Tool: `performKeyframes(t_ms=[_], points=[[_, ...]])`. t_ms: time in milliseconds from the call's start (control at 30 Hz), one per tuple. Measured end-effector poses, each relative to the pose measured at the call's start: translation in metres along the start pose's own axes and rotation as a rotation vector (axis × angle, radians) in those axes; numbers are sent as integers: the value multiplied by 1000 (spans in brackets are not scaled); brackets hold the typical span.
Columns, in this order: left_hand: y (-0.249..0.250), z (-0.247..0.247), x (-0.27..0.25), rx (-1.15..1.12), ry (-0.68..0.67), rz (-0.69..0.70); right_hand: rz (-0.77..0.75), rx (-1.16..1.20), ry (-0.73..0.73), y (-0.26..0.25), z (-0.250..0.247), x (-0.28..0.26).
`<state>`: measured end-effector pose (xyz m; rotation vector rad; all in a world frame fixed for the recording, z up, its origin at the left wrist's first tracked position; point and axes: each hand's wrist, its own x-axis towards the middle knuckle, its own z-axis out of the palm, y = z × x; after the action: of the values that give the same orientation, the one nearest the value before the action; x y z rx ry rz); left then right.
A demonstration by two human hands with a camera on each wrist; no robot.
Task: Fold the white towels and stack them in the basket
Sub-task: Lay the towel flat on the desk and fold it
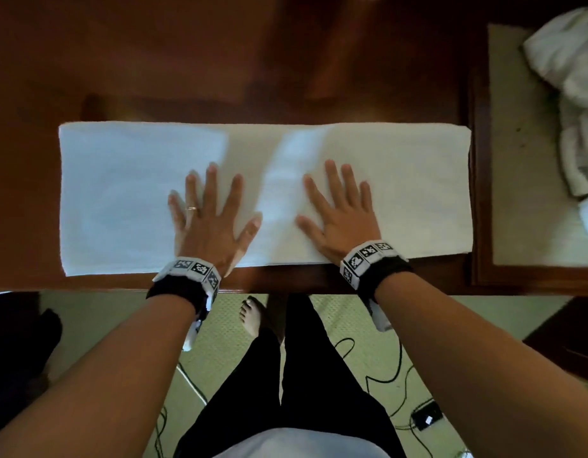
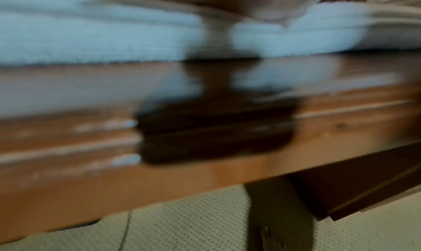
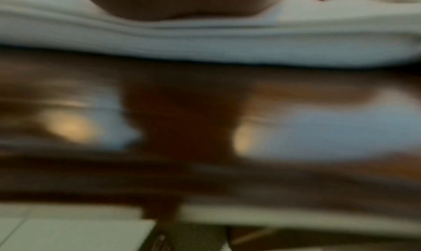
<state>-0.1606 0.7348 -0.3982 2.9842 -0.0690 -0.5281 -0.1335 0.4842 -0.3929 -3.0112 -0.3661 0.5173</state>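
We see the folded white towel [image 1: 120,200] lying long across the frame's middle on the bench [image 1: 220,61]. Left hand [image 1: 210,219] and right hand [image 1: 340,219] press flat on it, fingers [image 1: 211,183] spread apart. Crumpled towels [image 1: 573,104] sit upper right.

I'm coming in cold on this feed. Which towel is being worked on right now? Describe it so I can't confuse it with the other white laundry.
On the dark wooden table, look along the near edge: a long white folded towel lies flat there. The left hand and right hand both press on it, fingers spread. Unlike the crumpled white pile at the far right, it is a smooth, neat rectangle.
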Motion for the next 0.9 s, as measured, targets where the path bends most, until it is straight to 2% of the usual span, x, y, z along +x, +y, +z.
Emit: performKeyframes(t_ms=[167, 267, 333, 433, 567, 733, 833, 900], points=[[3, 2, -1, -7, 23, -11, 393, 93, 11, 105, -6, -50], [-1, 0, 1, -9, 24, -11, 432, 121, 89, 128, -11, -59], [-9, -1, 1, -2, 29, -8, 451, 157, 220, 129, -13, -56], [-30, -3, -3, 6, 37, -10, 569, 247, 368, 127, -19, -50], [-54, -5, -13, 4, 37, -22, 812, 563, 250, 117, -30, -38], [-57, -10, -15, -5, 4, -44, 915, 747, 86, 113, -37, -25], [-52, -19, -13, 7, -38, -68, 896, 883, -31, 119, -44, -20], [-48, -29, -11, 10, -57, -61, 829, 863, -48, 124, -59, -14]])
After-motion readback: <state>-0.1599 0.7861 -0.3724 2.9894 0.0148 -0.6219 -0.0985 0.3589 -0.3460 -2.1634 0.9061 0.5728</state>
